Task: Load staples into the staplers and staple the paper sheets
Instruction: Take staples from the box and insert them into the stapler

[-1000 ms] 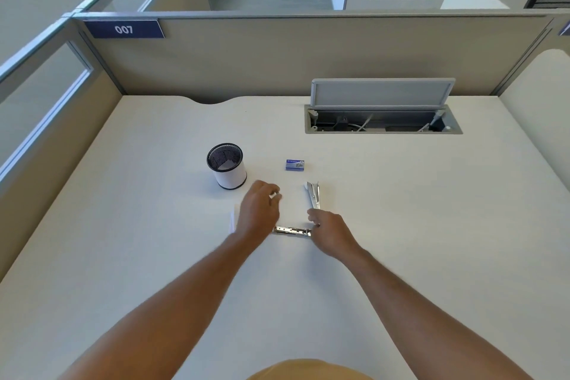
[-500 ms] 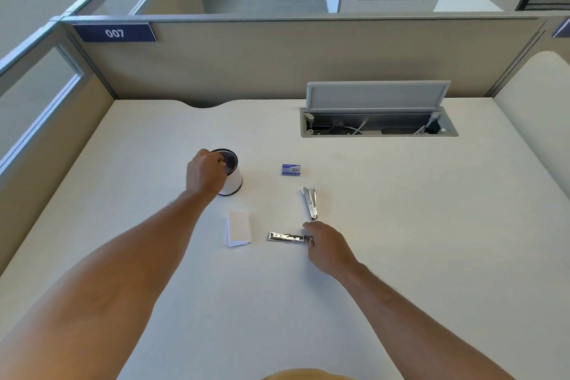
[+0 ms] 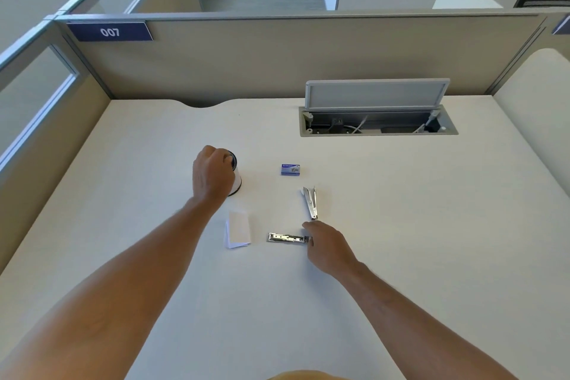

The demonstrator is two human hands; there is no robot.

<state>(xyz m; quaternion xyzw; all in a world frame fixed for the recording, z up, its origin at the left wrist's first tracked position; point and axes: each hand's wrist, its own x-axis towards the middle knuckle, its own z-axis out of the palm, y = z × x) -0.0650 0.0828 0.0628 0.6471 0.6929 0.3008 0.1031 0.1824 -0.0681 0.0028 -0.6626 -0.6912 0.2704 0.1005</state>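
A silver stapler lies opened wide on the desk, one arm flat and pointing left, the other arm pointing away from me. My right hand pinches the near arm's right end, by the hinge. My left hand sits on top of a white cup with a black rim, its fingers curled over the rim; the fingertips are hidden. A small stack of white paper sheets lies between the cup and the stapler. A blue staple box rests farther back.
An open cable hatch with its grey lid raised is set into the desk at the back right. Beige partition walls enclose the desk at the back and left.
My left hand left the stapler area and moved back-left to the cup, uncovering the paper stack. My right hand stayed at the stapler's end.
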